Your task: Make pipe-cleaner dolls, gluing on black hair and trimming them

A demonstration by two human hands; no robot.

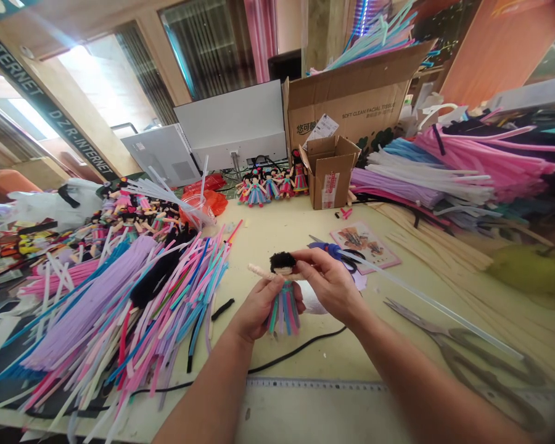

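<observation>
A small pipe-cleaner doll (283,296) with black fuzzy hair, cream arms and a striped pink, blue and purple skirt is held above the cream table (277,231). My left hand (259,311) is closed around its body and skirt from the left. My right hand (326,277) pinches near the doll's head and right arm with thumb and forefinger. One cream arm sticks out to the left past my left hand.
A big heap of coloured pipe cleaners (120,302) lies left. Scissors (462,345) and a long clear rod (435,305) lie right. Finished dolls (271,185) stand by a small carton (330,169). A ruler (314,383) and black cord (300,348) cross the front.
</observation>
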